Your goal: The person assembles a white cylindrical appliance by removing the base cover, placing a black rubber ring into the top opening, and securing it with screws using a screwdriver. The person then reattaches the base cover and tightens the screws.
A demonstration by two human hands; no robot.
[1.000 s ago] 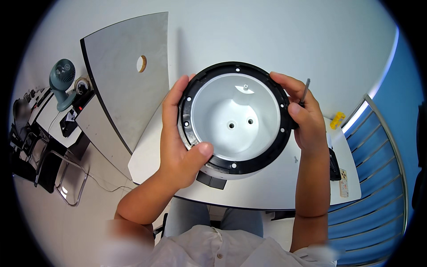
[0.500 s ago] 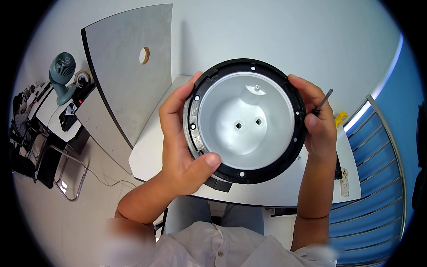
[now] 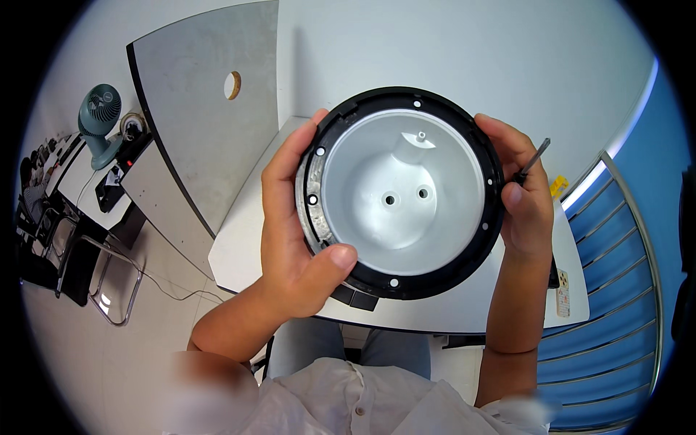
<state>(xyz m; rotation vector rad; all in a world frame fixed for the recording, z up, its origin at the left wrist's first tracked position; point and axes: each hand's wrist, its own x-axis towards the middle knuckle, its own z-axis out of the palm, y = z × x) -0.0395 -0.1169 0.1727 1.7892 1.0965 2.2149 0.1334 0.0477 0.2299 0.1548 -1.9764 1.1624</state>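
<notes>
Between my hands I hold a round appliance housing (image 3: 435, 285) with a black rim, its open top facing me. Its silver-grey inner pot (image 3: 377, 232) has two small holes in the floor and a small spout-like stub on the far wall. Several screw holes go round the rim. My left hand (image 3: 293, 257) is closed on the left side, thumb over the near rim. My right hand (image 3: 528, 210) grips the right side while also pinching a screwdriver (image 3: 537, 154); its metal shaft points up and away, and its handle is mostly hidden by the fingers.
Below the housing lies a white table (image 3: 239, 246). A remote control (image 3: 563, 293) and a yellow object (image 3: 558, 186) sit at its right side. A grey partition (image 3: 196, 94) stands left, a metal railing (image 3: 645, 261) right. A fan (image 3: 100, 119) is farther off.
The housing has shifted slightly farther away and appears a little larger and tilted. Both hands keep their hold, and the screwdriver has moved slightly up and right with my right hand.
</notes>
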